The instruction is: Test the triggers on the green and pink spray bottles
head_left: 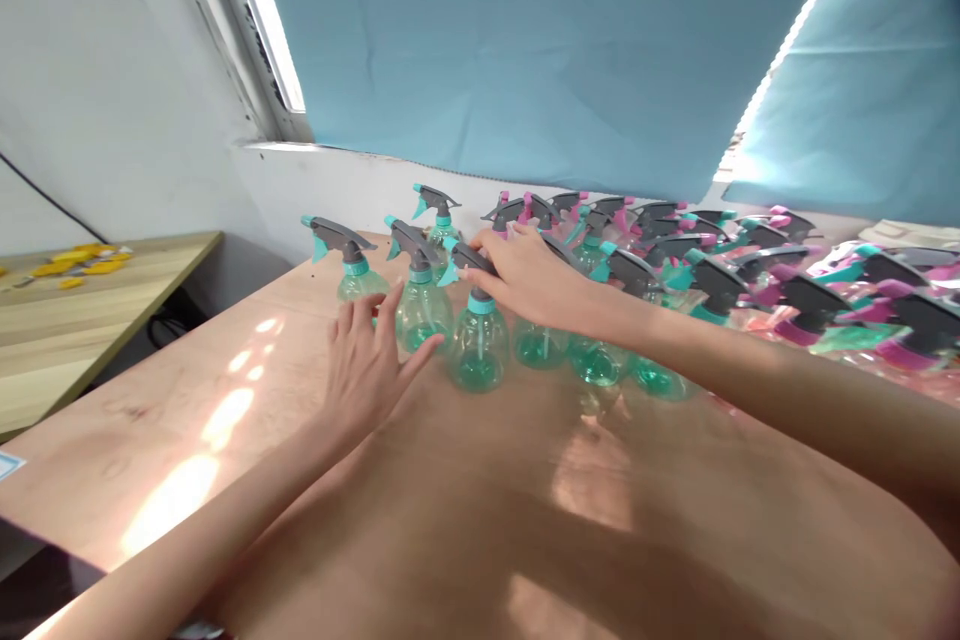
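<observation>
Several clear green spray bottles with grey trigger heads and teal nozzles stand in rows on a pinkish wooden table. My right hand lies over the grey head of the front bottle, fingers curled round it. My left hand is open, fingers spread, its fingertips against the base of the neighbouring bottle. Another bottle stands at the far left of the row. To the right, many more bottles with pink and teal nozzles are packed together.
A blue curtain hangs over the window behind the table. A second wooden table at the left carries small yellow pieces. A white wall rises at the left. Sunlight patches fall on the table's left part.
</observation>
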Demonstrator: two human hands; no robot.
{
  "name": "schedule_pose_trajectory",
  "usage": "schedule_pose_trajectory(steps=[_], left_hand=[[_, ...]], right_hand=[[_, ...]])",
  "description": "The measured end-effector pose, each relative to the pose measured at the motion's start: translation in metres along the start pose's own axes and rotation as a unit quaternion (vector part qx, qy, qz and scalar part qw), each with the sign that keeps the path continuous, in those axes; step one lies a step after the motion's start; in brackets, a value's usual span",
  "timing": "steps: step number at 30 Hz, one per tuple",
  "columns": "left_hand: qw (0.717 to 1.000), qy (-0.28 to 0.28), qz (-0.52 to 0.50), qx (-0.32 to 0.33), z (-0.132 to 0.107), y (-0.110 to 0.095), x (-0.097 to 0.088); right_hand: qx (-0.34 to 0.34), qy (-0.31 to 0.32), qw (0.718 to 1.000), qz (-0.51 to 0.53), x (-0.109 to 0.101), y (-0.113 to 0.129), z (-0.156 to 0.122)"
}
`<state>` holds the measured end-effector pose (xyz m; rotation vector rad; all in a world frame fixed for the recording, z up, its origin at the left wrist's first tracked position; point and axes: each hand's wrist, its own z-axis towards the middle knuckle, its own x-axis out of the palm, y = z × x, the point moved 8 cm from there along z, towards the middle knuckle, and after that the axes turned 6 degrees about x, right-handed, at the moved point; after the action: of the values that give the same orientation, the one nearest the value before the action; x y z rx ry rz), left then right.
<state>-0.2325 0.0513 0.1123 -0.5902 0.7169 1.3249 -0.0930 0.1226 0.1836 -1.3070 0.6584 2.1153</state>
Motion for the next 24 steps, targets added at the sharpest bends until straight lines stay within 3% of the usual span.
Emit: schedule_pose_trajectory(steps=[2,4,6,10,17,24], left_hand=[[0.999,-0.026,-0.037,0.026,-0.015,-0.017,-0.010],[0.994,-0.012,-0.096,0.045,-0.029,-0.037,-0.011],[0.984,0.019,-0.169,0.052,-0.041,-0.060,-0.006],[0.957,0.093,-0.265,0.075,-0.049,-0.113,0.002],[0.918,0.165,-0.348,0.096,-0.046,-0.195,0.013],[0.884,0.179,-0.421,0.100,-0.044,-0.251,0.041]], right_hand=[[-0.015,-0.001,1.000,0.004,-0.007,0.008,-0.015],[-0.042,0.002,0.999,0.006,-0.016,0.016,-0.034],[-0.050,0.022,0.998,0.014,-0.025,0.020,-0.055],[0.017,0.062,0.997,0.039,-0.042,0.008,-0.102],[0.076,0.027,0.991,0.111,-0.072,-0.037,-0.175],[0.108,0.076,0.936,0.327,-0.072,-0.093,-0.234]])
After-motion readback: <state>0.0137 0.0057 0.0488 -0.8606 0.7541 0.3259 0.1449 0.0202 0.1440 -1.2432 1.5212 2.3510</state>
